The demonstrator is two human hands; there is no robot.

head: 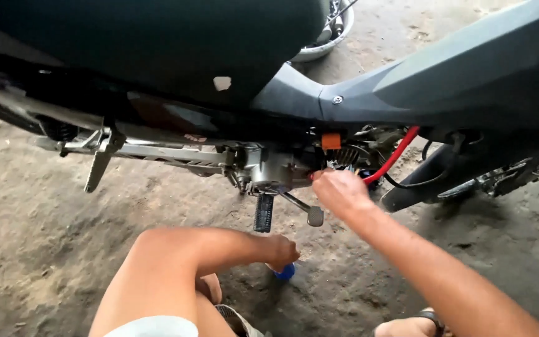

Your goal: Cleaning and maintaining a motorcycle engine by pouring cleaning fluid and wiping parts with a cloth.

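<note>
The right hand (pixel 342 192) is up at the engine (pixel 276 168) of the motorbike (pixel 407 87), fingers curled shut around something slim with a red end that pokes out just past the knuckles toward the engine casing. What it is I cannot tell; most of it is hidden inside the fist. The closed grip and the raised, straight forearm look suited to pressing or turning into the side of the motor, since the working spot sits tucked under the dark bodywork.

Just beyond those fingers runs a red cable (pixel 394 156), curving up and away to the right, and an orange clip (pixel 330 141) sits right above the knuckles. Below the fist, the gear pedal (pixel 307 211) sticks out, almost touching the heel of the hand, and the ribbed black footpeg (pixel 263 212) hangs just to the left of it.

Now the left hand (pixel 282 251): down low near the dirt floor (pixel 45 237), fingers folded over a small blue thing (pixel 286 271), only a sliver of which peeks out beneath the fingertips. It reads as a cap or small container kept within reach, though I cannot say which. The arm rests across the bent knee, which steadies it.

Far from both hands, a pale bowl (pixel 325 37) of parts sits behind the black seat (pixel 157 43).
</note>
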